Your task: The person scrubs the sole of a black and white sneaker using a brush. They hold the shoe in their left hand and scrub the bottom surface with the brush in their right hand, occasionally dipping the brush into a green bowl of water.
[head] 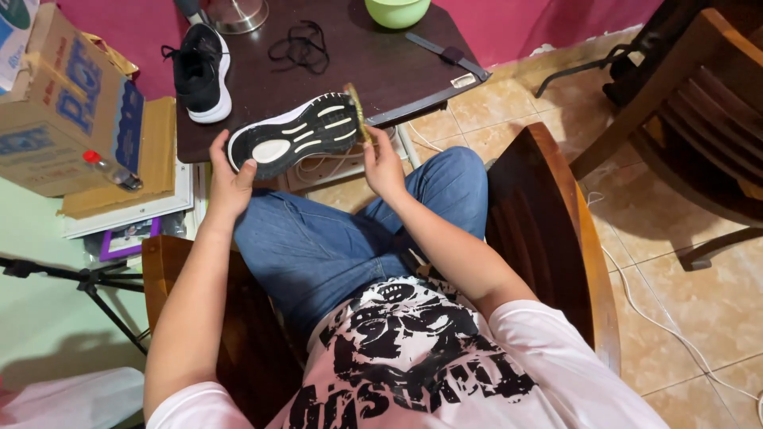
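— Where is the shoe (296, 135)?
— Sole up, between both hands, at the dark table's (373, 71) near edge, above the person's knees.
— And the hands?
— The left hand (229, 181) grips the heel; the right hand (381, 165) presses a brush (357, 111) against the toe, forearms angled inward.

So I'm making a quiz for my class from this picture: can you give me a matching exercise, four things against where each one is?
Things:
1. shoe with its sole up
2. second black shoe
3. loose black laces
4. green bowl

Places:
a. far edge of the table, at the top of the picture
b. held between the left hand and the right hand
c. on the table's left side
d. on the dark table, lying loose

Pairs: 1-b, 2-c, 3-d, 4-a
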